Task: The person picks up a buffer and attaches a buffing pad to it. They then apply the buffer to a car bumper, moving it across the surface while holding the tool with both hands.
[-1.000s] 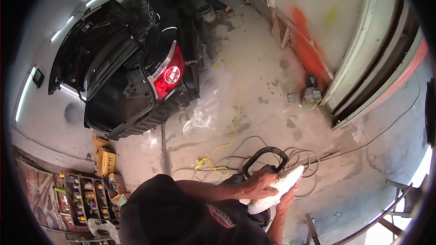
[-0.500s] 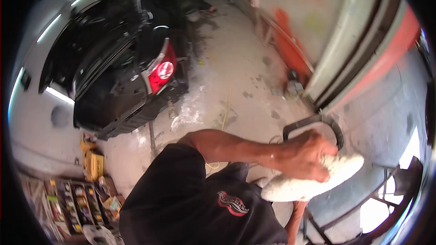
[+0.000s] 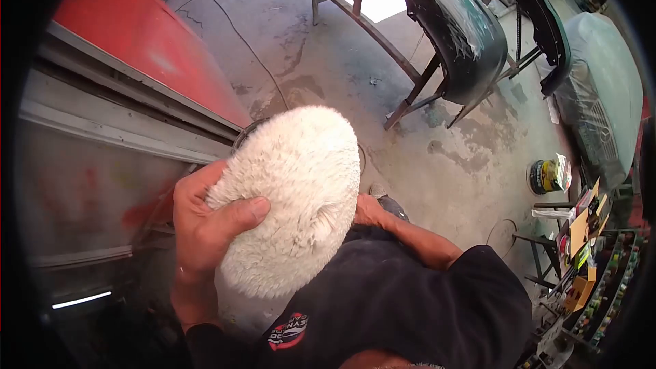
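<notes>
A white, fluffy round pad (image 3: 294,198) fills the centre of the head view, its woolly face turned towards me. My left hand (image 3: 208,219) grips its left edge, with the thumb pressed on the front and the other fingers mostly behind. Against the right edge of the pad is my right hand (image 3: 369,210), largely covered by it, so its fingers cannot be made out. Whatever lies behind the pad is also hidden.
Dark curved car panels (image 3: 471,41) rest on metal stands (image 3: 417,89) ahead. A covered car (image 3: 594,89) stands at the right, near a tin (image 3: 544,176) and cardboard boxes (image 3: 581,287). A red panel (image 3: 150,48) borders the left, and a cable (image 3: 253,51) crosses the floor.
The view has swung from the dark car with the red tail light towards the panels on stands. The pad has moved left and now shows its broad face, still in my left hand.
</notes>
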`<action>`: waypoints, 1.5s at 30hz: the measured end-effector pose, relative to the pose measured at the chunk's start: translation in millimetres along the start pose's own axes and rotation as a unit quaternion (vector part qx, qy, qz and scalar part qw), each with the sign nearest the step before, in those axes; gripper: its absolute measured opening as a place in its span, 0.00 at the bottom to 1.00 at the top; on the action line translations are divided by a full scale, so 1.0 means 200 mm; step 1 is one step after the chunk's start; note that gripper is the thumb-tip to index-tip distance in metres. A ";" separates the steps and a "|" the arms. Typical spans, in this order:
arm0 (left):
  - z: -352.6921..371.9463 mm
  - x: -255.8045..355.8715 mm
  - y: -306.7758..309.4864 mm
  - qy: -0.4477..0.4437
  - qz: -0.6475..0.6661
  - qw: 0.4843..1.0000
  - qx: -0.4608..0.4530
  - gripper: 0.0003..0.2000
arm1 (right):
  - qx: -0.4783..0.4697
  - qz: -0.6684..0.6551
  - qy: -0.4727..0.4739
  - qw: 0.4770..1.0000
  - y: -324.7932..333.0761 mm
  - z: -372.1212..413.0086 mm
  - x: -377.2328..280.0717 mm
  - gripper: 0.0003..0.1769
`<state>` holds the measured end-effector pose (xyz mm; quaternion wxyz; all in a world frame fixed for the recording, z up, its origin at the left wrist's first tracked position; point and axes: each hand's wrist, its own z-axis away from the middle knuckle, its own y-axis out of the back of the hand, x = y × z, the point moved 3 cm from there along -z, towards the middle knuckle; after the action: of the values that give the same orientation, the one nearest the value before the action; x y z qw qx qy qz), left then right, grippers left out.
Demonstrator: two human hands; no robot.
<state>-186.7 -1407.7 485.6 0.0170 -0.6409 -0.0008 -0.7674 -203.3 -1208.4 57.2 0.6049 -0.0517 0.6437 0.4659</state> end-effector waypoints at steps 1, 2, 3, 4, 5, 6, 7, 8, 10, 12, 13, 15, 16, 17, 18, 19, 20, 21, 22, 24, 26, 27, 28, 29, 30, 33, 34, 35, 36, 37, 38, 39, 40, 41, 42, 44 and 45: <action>-0.04 0.01 -0.04 0.004 -0.009 1.000 -0.021 0.20 | 0.035 -0.020 -0.009 0.999 -0.02 0.02 0.03 0.36; -0.10 0.02 -0.07 0.007 -0.018 0.999 -0.041 0.20 | 0.068 -0.038 -0.017 0.997 -0.01 0.03 0.03 0.35; -0.15 0.04 -0.11 0.000 -0.039 0.997 -0.070 0.18 | 0.103 -0.052 -0.009 0.993 0.03 0.04 0.04 0.33; -0.21 0.05 -0.15 0.004 -0.050 0.994 -0.093 0.17 | 0.135 -0.065 0.002 0.989 0.06 0.06 0.05 0.32; -0.28 0.06 -0.19 0.007 -0.060 0.992 -0.114 0.16 | 0.165 -0.077 0.014 0.983 0.12 0.08 0.05 0.31; -0.35 0.08 -0.24 0.007 -0.069 0.989 -0.130 0.15 | 0.173 -0.107 -0.008 0.979 0.19 0.09 0.05 0.30; -0.40 0.13 -0.31 0.011 -0.084 0.986 -0.143 0.12 | 0.178 -0.136 -0.025 0.974 0.25 0.11 0.05 0.30; -0.47 0.15 -0.38 -0.008 -0.083 0.983 -0.164 0.12 | 0.180 -0.164 -0.041 0.969 0.29 0.11 0.06 0.29; -0.58 0.20 -0.49 -0.045 -0.082 0.978 -0.188 0.12 | 0.196 -0.172 -0.044 0.964 0.40 0.08 0.08 0.30; -0.68 0.32 -0.55 -0.085 -0.139 0.963 -0.216 0.12 | 0.203 -0.174 -0.040 0.963 0.50 0.03 0.08 0.31; -0.72 0.34 -0.59 -0.115 -0.125 0.958 -0.233 0.17 | 0.208 -0.171 -0.038 0.962 0.54 0.02 0.07 0.31; -0.78 0.42 -0.64 -0.205 -0.070 0.936 -0.277 0.22 | 0.218 -0.164 -0.028 0.962 0.62 0.01 0.06 0.32; -0.87 0.37 -0.68 -0.242 -0.099 0.917 -0.302 0.26 | 0.227 -0.161 -0.025 0.960 0.64 0.02 0.06 0.32; -0.97 0.33 -0.72 -0.280 -0.126 0.894 -0.325 0.30 | 0.237 -0.160 -0.022 0.958 0.68 0.03 0.07 0.32; -1.06 0.28 -0.76 -0.318 -0.149 0.870 -0.346 0.34 | 0.248 -0.161 -0.021 0.955 0.70 0.04 0.07 0.32; -1.14 0.14 -0.83 -0.314 -0.188 0.867 -0.338 0.35 | 0.256 -0.160 -0.023 0.953 0.74 0.06 0.08 0.33; -1.21 0.04 -0.90 -0.309 -0.227 0.864 -0.325 0.37 | 0.261 -0.161 -0.027 0.951 0.78 0.07 0.09 0.33; -1.27 -0.01 -0.95 -0.340 -0.262 0.846 -0.316 0.37 | 0.267 -0.164 -0.034 0.949 0.82 0.08 0.10 0.33; -1.33 -0.05 -0.99 -0.368 -0.299 0.827 -0.303 0.38 | 0.262 -0.188 -0.061 0.945 0.87 0.13 0.10 0.35; -1.40 -0.11 -1.01 -0.364 -0.341 0.818 -0.289 0.38 | 0.254 -0.238 -0.104 0.932 0.91 0.19 0.14 0.35; -1.47 -0.14 -1.01 -0.311 -0.345 0.834 -0.297 0.37 | 0.249 -0.316 -0.151 0.903 0.89 0.25 0.23 0.33; -1.57 -0.17 -0.96 -0.326 -0.374 0.818 -0.291 0.34 | 0.247 -0.342 -0.168 0.891 0.88 0.27 0.25 0.32; -1.66 -0.23 -0.92 -0.300 -0.358 0.830 -0.306 0.33 | 0.258 -0.347 -0.158 0.888 0.89 0.29 0.26 0.30; -1.76 -0.31 -0.91 -0.277 -0.338 0.836 -0.331 0.33 | 0.251 -0.334 -0.170 0.893 0.93 0.32 0.21 0.29; -1.80 -0.40 -0.91 -0.259 -0.262 0.860 -0.352 0.32 | 0.255 -0.319 -0.186 0.894 1.01 0.37 0.12 0.28; -1.84 -0.57 -0.99 -0.254 -0.193 0.869 -0.379 0.30 | 0.251 -0.272 -0.210 0.905 1.00 0.44 0.24 0.29; -1.83 -0.59 -1.01 -0.238 -0.163 0.883 -0.370 0.29 | 0.230 -0.280 -0.213 0.907 1.01 0.45 0.24 0.32; -1.81 -0.60 -1.03 -0.224 -0.132 0.896 -0.361 0.27 | 0.231 -0.282 -0.220 0.905 1.04 0.46 0.24 0.32; -1.87 -0.69 -0.99 -0.162 -0.071 0.910 -0.376 0.23 | 0.226 -0.284 -0.227 0.904 1.08 0.48 0.21 0.31; -1.92 -0.78 -0.94 -0.100 -0.008 0.918 -0.383 0.20 | 0.220 -0.287 -0.234 0.903 1.11 0.50 0.18 0.31; -1.97 -0.86 -0.93 -0.057 0.014 0.917 -0.394 0.18 | 0.228 -0.281 -0.225 0.904 1.14 0.50 0.16 0.31; -1.98 -0.87 -0.96 -0.013 0.036 0.915 -0.402 0.16 | 0.234 -0.276 -0.217 0.906 1.17 0.51 0.14 0.31; -1.95 -0.87 -0.95 -0.008 0.027 0.923 -0.383 0.16 | 0.236 -0.272 -0.209 0.909 1.19 0.51 0.12 0.31; -1.94 -0.82 -0.97 -0.074 -0.025 0.923 -0.376 0.16 | 0.241 -0.280 -0.198 0.908 1.21 0.50 0.09 0.32; -1.92 -0.78 -0.99 -0.140 -0.077 0.919 -0.360 0.16 | 0.245 -0.288 -0.184 0.907 1.24 0.48 0.07 0.32; -1.97 -0.71 -1.01 -0.322 -0.183 0.865 -0.339 0.13 | 0.252 -0.295 -0.168 0.906 1.25 0.42 0.05 0.32; -2.01 -0.68 -1.02 -0.369 -0.202 0.846 -0.327 0.11 | 0.254 -0.293 -0.165 0.907 1.25 0.38 0.05 0.32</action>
<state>-563.6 -1209.8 284.6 -0.3506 -0.8311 0.1149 -0.4162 -309.2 -1013.1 196.3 0.8043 -0.0050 0.5872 0.0905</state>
